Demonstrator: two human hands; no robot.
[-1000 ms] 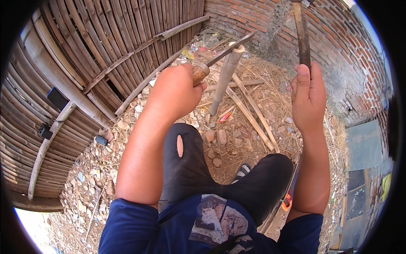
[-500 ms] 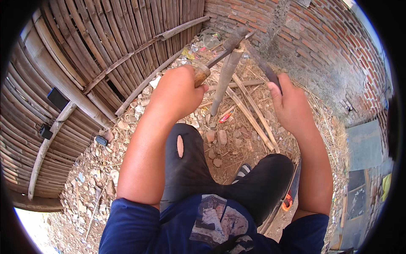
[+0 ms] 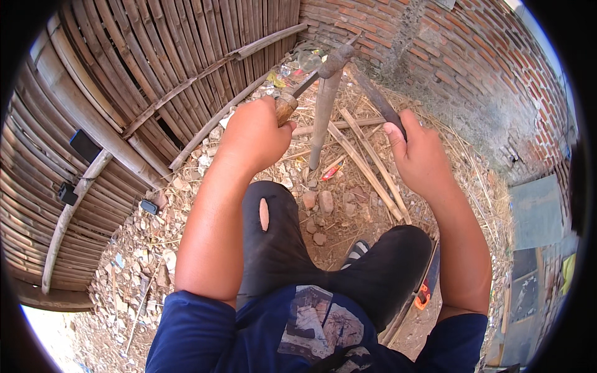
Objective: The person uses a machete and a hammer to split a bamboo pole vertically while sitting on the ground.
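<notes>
My left fingers (image 3: 288, 128) clamped round knife (image 3: 287, 107) handle. My right fingers (image 3: 394, 137) clamped round hammer (image 3: 376, 99). Hammer head over knife blade, at top of pole (image 3: 322, 115). Pole stands on ground (image 3: 333, 248), sticks (image 3: 367, 163) near.

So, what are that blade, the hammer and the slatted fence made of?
The blade in the left hand looks like dull metal, dark grey. The hammer in the right hand seems to have a worn wooden handle, brownish and unpainted; its rough head could be metal or wood. The fence is probably bare bamboo: narrow, dry-looking brown strips.
</notes>
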